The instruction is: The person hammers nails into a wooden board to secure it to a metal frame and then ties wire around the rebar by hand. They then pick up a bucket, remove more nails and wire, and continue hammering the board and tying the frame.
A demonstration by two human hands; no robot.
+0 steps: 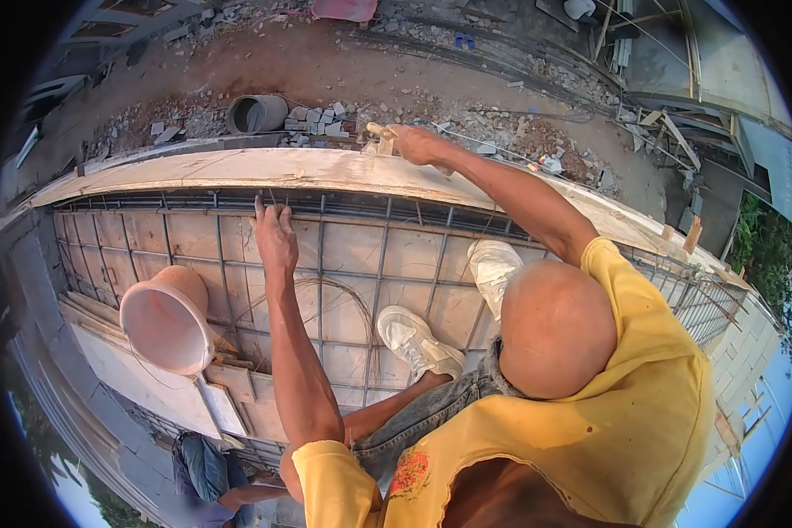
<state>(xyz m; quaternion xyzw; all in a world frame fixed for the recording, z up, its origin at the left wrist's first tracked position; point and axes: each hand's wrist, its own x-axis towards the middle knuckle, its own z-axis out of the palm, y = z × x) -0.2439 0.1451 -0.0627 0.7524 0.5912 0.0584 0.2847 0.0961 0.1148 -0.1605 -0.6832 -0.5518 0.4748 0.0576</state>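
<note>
Person wore yellow short-sleeved shirt (625, 414), stained, with orange-red print (411, 471) at front. Grey-blue denim trousers (427, 414), faded. White sneakers (418, 341), dusty and scuffed. Head bald. Arms bare below sleeves.

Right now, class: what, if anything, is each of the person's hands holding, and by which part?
The left hand rests fingertips on the rebar grid, gripping nothing. The right hand closes around a small pale object at the board's edge; the part cannot be told.

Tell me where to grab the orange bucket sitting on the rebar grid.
Take the orange bucket by its rim, at the top edge, coming from above. It lies tilted with its open mouth facing up and outward, so the rim is exposed; no handle is visible. Both hands are elsewhere.
</note>
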